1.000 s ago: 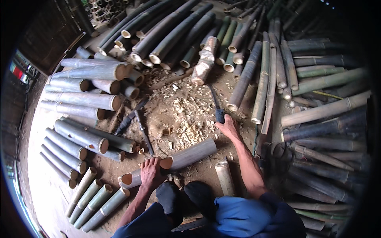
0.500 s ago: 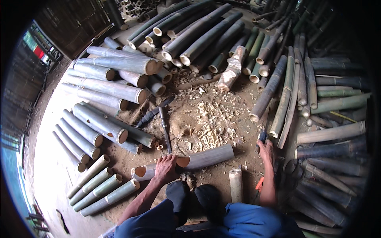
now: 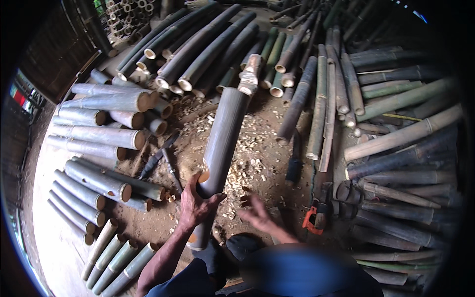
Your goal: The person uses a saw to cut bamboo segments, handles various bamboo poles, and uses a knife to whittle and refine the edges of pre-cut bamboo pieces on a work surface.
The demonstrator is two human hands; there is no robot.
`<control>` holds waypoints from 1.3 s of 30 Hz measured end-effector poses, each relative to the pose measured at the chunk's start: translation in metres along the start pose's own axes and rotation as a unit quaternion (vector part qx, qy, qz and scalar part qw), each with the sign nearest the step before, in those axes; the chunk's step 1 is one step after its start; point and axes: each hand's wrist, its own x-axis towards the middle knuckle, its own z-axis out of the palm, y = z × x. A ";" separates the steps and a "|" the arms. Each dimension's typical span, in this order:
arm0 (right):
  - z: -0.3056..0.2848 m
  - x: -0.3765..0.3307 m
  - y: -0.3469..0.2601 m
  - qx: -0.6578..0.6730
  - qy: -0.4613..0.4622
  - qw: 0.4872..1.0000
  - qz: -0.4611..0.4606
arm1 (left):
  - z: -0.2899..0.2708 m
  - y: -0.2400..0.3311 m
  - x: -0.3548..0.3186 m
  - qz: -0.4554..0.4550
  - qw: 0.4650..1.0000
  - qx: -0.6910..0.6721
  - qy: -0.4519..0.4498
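My left hand (image 3: 196,199) grips a thick grey bamboo section (image 3: 222,136) near its lower part, thumb across the front. The bamboo is tilted up, its far end leaning away from me, with cut openings along its left side. To its right, my right hand (image 3: 257,212) hovers empty, fingers apart and a little blurred. A dark-handled tool (image 3: 294,171) lies on the ground farther right. An orange-handled tool (image 3: 312,221), perhaps a saw, rests beyond my right forearm. Two slim dark tools (image 3: 161,156) lie near each other left of the bamboo.
Pale wood shavings (image 3: 247,173) cover the dirt floor in the middle. Cut bamboo sections (image 3: 99,123) lie in rows at left. Long bamboo poles (image 3: 213,47) fill the back, and more bamboo (image 3: 405,153) is piled at right. A rough wooden block (image 3: 250,74) stands behind the held piece.
My left hand has swung the bamboo up from lying crosswise to pointing away from me. My right hand has let go of the dark-handled tool and come left. The view has shifted right.
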 end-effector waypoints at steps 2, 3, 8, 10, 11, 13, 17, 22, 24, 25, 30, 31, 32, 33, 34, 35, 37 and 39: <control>0.017 0.007 -0.098 0.247 -0.084 0.965 0.012 | 0.009 0.016 -0.004 0.086 0.978 -0.182 -0.061; 0.016 0.014 -0.115 0.263 -0.053 0.963 -0.034 | 0.016 0.032 -0.007 0.096 0.952 -0.267 -0.119; -0.045 0.052 -0.084 0.250 0.141 0.958 -0.017 | 0.009 0.027 -0.035 0.068 0.956 -0.259 -0.119; -0.082 0.084 -0.082 0.239 0.193 0.952 0.009 | 0.006 -0.005 -0.040 0.003 0.968 -0.227 -0.102; -0.107 0.104 -0.069 0.216 0.237 0.947 -0.005 | 0.011 -0.020 -0.043 -0.041 0.966 -0.233 -0.104; -0.163 0.143 -0.043 0.137 0.313 0.939 0.028 | 0.014 -0.035 -0.053 -0.072 0.961 -0.241 -0.118; -0.257 0.205 -0.020 -0.133 0.407 0.903 0.037 | 0.025 -0.046 -0.054 -0.077 0.953 -0.207 -0.206; -0.281 0.252 -0.008 -0.291 0.439 0.848 0.064 | 0.040 -0.046 -0.059 -0.092 0.947 -0.221 -0.216; -0.259 0.261 -0.018 -0.333 0.425 0.831 0.134 | 0.040 -0.060 -0.061 -0.093 0.948 -0.220 -0.211; -0.244 0.261 -0.032 -0.362 0.415 0.823 0.135 | 0.039 -0.068 -0.062 -0.096 0.954 -0.189 -0.212; -0.214 0.206 -0.029 -0.423 0.410 0.805 -0.071 | 0.068 -0.122 -0.091 -0.045 0.964 -0.032 -0.262; -0.207 0.186 -0.016 -0.379 0.387 0.829 -0.137 | 0.079 -0.135 -0.104 -0.037 0.959 -0.001 -0.282; -0.172 0.170 -0.018 -0.300 0.310 0.888 -0.159 | 0.081 -0.147 -0.125 0.013 0.969 0.049 -0.241; -0.128 0.146 -0.028 -0.225 0.192 0.945 -0.138 | 0.082 -0.156 -0.145 0.061 0.973 0.100 -0.198; -0.094 0.117 -0.034 -0.168 0.070 0.977 -0.109 | 0.083 -0.161 -0.156 0.155 0.970 0.110 -0.152; -0.064 0.083 -0.029 -0.115 -0.061 0.989 -0.074 | 0.088 -0.159 -0.158 0.205 0.964 0.129 -0.113; -0.006 0.014 -0.016 0.071 -0.275 0.950 0.129 | 0.090 -0.162 -0.157 0.105 0.975 0.145 -0.129; 0.017 -0.039 -0.006 0.068 -0.498 0.835 0.224 | 0.099 -0.162 -0.156 0.127 0.975 0.141 -0.118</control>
